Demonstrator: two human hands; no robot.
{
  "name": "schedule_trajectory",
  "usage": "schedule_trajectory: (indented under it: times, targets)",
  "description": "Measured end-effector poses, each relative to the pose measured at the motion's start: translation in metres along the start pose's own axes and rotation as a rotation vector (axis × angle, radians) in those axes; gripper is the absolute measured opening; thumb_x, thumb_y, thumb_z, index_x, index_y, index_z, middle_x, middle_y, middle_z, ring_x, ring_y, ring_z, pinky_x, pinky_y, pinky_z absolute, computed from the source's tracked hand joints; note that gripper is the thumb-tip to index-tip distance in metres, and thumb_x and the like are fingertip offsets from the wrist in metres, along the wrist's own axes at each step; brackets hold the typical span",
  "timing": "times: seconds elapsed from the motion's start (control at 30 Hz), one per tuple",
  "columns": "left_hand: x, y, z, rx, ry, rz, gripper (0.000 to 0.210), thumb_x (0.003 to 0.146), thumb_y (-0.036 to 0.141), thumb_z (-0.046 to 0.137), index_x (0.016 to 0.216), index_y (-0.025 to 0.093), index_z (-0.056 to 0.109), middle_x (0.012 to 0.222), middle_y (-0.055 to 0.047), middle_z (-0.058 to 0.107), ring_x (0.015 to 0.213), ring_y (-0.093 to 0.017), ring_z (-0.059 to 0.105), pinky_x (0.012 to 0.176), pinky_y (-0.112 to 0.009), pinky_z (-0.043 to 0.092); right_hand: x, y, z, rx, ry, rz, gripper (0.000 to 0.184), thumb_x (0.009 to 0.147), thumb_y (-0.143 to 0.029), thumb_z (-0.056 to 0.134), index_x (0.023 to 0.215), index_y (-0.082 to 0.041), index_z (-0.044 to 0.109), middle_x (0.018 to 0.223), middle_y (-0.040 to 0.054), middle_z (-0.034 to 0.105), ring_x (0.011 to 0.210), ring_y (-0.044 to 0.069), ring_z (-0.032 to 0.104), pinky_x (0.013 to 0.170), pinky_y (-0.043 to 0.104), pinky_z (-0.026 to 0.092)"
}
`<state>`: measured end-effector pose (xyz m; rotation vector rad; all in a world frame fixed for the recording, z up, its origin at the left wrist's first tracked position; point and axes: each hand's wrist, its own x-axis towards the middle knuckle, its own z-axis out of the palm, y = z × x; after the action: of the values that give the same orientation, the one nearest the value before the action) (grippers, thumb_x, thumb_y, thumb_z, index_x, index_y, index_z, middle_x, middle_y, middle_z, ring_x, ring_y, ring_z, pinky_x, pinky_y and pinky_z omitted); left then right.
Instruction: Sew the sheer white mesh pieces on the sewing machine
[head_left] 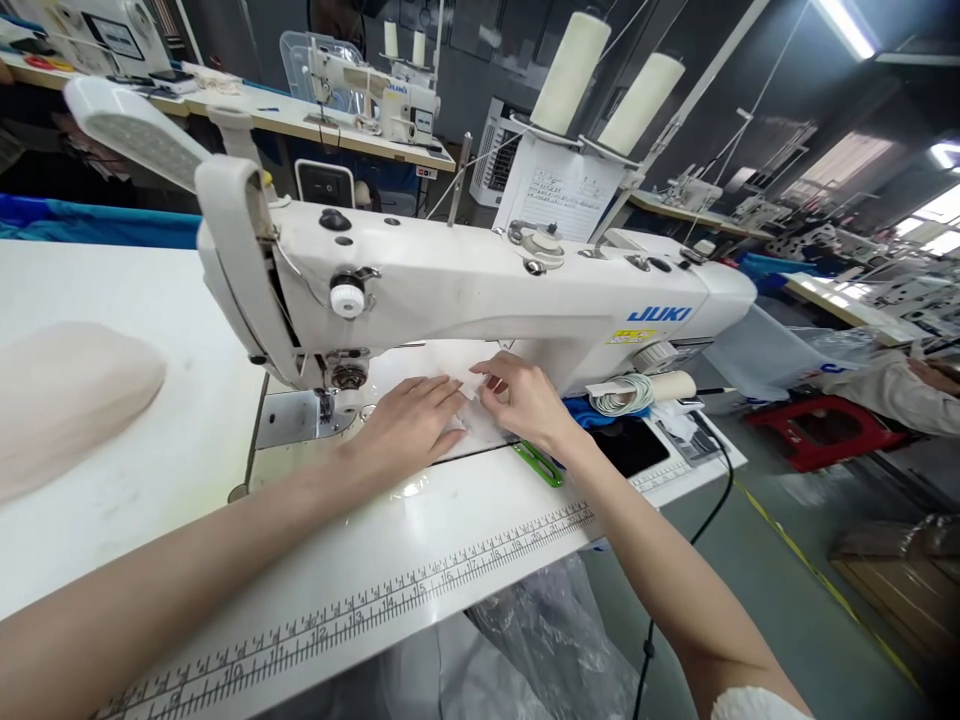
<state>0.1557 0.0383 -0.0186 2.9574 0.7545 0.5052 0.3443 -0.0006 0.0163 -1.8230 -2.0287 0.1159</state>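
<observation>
A white sewing machine [465, 285] stands across the table, its needle and presser foot [326, 408] to the left of my hands. Under the machine's arm lies a thin, pale, see-through piece of fabric [480, 420]. My left hand [409, 422] rests palm down at its left side, fingers stretched out and together. My right hand [523, 395] is curled, thumb and fingertips pinched at the fabric's right part. Just below the right hand is a green-handled thread snipper [538, 464], lying loose. The exact edges of the fabric are hard to make out.
A pale beige fabric piece [75, 390] lies on the table at left. A printed ruler [390, 600] runs along the front edge. At right are a coil of cord [622, 395] and a dark phone [626, 447]. Two thread cones [571, 72] stand behind the machine.
</observation>
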Motion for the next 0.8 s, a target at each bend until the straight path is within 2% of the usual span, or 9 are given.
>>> schedule_trajectory:
  times: [0.2, 0.3, 0.4, 0.47, 0.5, 0.57, 0.6, 0.7, 0.8]
  targets:
    - [-0.001, -0.002, 0.002, 0.013, -0.015, 0.034, 0.037, 0.096, 0.031, 0.049, 0.127, 0.010, 0.057, 0.137, -0.013, 0.057, 0.133, -0.027, 0.047, 0.112, -0.044, 0.036, -0.006, 0.005, 0.000, 0.188, 0.026, -0.007, 0.020, 0.090, -0.026, 0.053, 0.090, -0.019, 0.072, 0.093, 0.0044, 0.069, 0.075, 0.015, 0.065, 0.066, 0.024, 0.048]
    - [0.000, -0.002, 0.002, 0.021, -0.016, 0.053, 0.033, 0.096, 0.030, 0.050, 0.121, 0.012, 0.061, 0.140, -0.012, 0.055, 0.132, -0.028, 0.048, 0.111, -0.045, 0.037, -0.007, 0.004, 0.000, 0.230, 0.197, 0.052, 0.020, 0.091, -0.028, 0.055, 0.085, -0.019, 0.071, 0.090, 0.0042, 0.070, 0.063, 0.013, 0.062, 0.058, 0.024, 0.046]
    - [0.001, -0.002, 0.002, 0.026, -0.013, 0.064, 0.030, 0.096, 0.030, 0.048, 0.116, 0.013, 0.064, 0.140, -0.012, 0.055, 0.132, -0.028, 0.048, 0.110, -0.046, 0.038, -0.018, -0.007, -0.011, 0.422, 0.350, 0.164, 0.021, 0.091, -0.035, 0.056, 0.088, -0.018, 0.069, 0.072, 0.0007, 0.067, 0.044, 0.009, 0.052, 0.049, 0.023, 0.043]
    - [0.001, -0.002, 0.002, 0.024, -0.013, 0.065, 0.030, 0.096, 0.031, 0.048, 0.114, 0.014, 0.065, 0.138, -0.012, 0.056, 0.131, -0.028, 0.049, 0.109, -0.045, 0.039, -0.031, -0.019, -0.023, 0.616, 0.258, 0.195, 0.021, 0.087, -0.038, 0.061, 0.087, -0.019, 0.069, 0.061, -0.0027, 0.062, 0.039, 0.008, 0.049, 0.043, 0.022, 0.040]
    - [0.000, -0.003, 0.002, 0.023, -0.015, 0.066, 0.030, 0.096, 0.031, 0.048, 0.114, 0.014, 0.065, 0.139, -0.012, 0.056, 0.131, -0.028, 0.048, 0.108, -0.045, 0.040, -0.040, -0.025, -0.029, 0.692, 0.072, 0.186, 0.022, 0.084, -0.040, 0.066, 0.080, -0.018, 0.068, 0.060, -0.0028, 0.062, 0.040, 0.008, 0.050, 0.041, 0.021, 0.039]
    - [-0.005, -0.004, 0.000, 0.011, -0.012, 0.079, 0.030, 0.096, 0.028, 0.047, 0.117, 0.016, 0.064, 0.142, -0.011, 0.053, 0.133, -0.028, 0.047, 0.108, -0.045, 0.040, -0.056, -0.039, -0.037, 0.797, -0.439, 0.191, 0.026, 0.078, -0.043, 0.072, 0.073, -0.017, 0.068, 0.060, -0.0017, 0.064, 0.041, 0.008, 0.052, 0.040, 0.019, 0.041]
    - [-0.010, -0.005, -0.002, -0.004, 0.001, 0.084, 0.030, 0.097, 0.025, 0.044, 0.119, 0.017, 0.063, 0.144, -0.010, 0.051, 0.133, -0.028, 0.046, 0.107, -0.044, 0.041, -0.062, -0.046, -0.037, 0.846, -0.587, 0.217, 0.029, 0.075, -0.045, 0.075, 0.073, -0.017, 0.068, 0.057, -0.0026, 0.063, 0.039, 0.007, 0.050, 0.037, 0.019, 0.039]
    - [-0.040, -0.007, -0.019, -0.114, 0.079, 0.033, 0.031, 0.098, 0.023, 0.038, 0.115, 0.019, 0.063, 0.133, -0.008, 0.061, 0.121, -0.024, 0.057, 0.097, -0.040, 0.047, -0.074, -0.065, -0.022, 0.983, -0.699, 0.288, 0.037, 0.067, -0.047, 0.081, 0.063, -0.017, 0.059, 0.050, -0.0063, 0.056, 0.037, 0.005, 0.043, 0.034, 0.017, 0.032]
    - [-0.084, -0.001, -0.044, -0.365, 0.123, -0.149, 0.031, 0.098, 0.031, 0.038, 0.082, 0.020, 0.062, 0.083, -0.003, 0.070, 0.074, -0.017, 0.064, 0.064, -0.028, 0.049, -0.073, -0.085, 0.005, 1.105, -0.533, 0.293, 0.046, 0.065, -0.043, 0.084, 0.055, -0.018, 0.047, 0.045, -0.0095, 0.045, 0.041, 0.003, 0.035, 0.038, 0.017, 0.026]
